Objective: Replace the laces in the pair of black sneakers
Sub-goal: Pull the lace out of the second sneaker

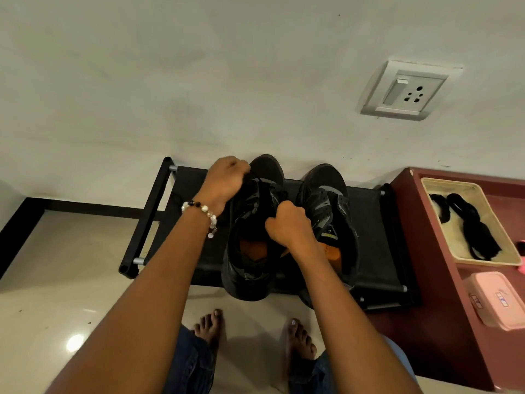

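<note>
On the low black fabric shoe rack, both the left hand and right hand gripped the near-left black mesh sneaker's lace, best drawn out gently, eyelet by eyelet.

We wear a bracelet of white and black beads on our left wrist, dark blue jeans, bare forearms, and bare feet.
</note>
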A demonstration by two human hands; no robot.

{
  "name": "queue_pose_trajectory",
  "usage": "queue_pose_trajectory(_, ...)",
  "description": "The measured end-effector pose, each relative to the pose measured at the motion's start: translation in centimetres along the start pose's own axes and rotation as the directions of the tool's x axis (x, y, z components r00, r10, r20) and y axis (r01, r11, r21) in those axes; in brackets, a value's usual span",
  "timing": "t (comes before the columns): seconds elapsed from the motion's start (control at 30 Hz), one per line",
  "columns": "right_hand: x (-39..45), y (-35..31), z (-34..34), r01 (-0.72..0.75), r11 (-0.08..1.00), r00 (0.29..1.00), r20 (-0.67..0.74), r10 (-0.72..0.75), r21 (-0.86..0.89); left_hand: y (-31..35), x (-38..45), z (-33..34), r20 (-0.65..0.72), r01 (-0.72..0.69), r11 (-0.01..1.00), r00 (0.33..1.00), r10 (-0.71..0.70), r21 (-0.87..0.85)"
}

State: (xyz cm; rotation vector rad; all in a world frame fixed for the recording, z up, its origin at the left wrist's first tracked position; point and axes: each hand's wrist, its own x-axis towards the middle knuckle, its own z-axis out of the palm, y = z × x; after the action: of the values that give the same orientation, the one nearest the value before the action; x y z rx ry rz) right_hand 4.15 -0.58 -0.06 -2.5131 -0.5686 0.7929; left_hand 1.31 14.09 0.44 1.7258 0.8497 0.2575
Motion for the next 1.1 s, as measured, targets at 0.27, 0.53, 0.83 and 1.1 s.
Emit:
queue_pose_trajectory(0.27,0.1,0.1,0.1,-0.002,1.0,1.0,-0.006,0.002,0.014,2.2,-0.9,-1.1,0.067,0.077,0.34,0.997,-0.041,-0.937)
queue_pose_trajectory(0.53,0.1,-0.1,0.2,-0.02,1.0,1.0,-0.007,0.02,-0.012,-0.5,-0.9,1.6,0.162,-0.415,0.795,0.909,0.384,0.442)
queue_pose_trajectory(0.83,-0.1,-0.2,0.3,0.009,1.0,1.0,-0.017,-0.009,-0.016,-0.8,-1.0,3.1,0.176,-0.391,0.629,0.909,0.377,0.672)
queue_pose_trajectory(1.1,-0.2,-0.1,0.1,-0.013,1.0,1.0,-0.026,0.013,0.002,-0.2,-1.1,2.7,0.098,-0.351,0.785,0.931,0.352,0.511)
